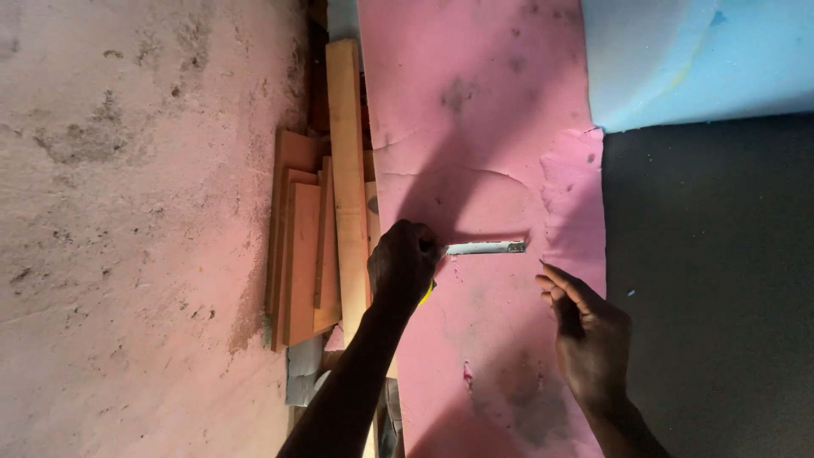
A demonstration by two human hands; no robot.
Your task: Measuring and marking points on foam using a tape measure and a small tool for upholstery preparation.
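One head camera is looking steeply down, close over the pink foam sheet point(492, 127), taking in planks point(309, 246) and wall point(127, 229) leftward, dark floor point(712, 288) rightward, forearms entering from below.

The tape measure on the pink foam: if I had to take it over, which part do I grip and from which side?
Grip the yellow case, now wrapped in the left hand, coming from the wooden planks side. The tape measure blade runs flat and thin across the pink foam sheet towards the right hand, so it probably offers no firm hold.
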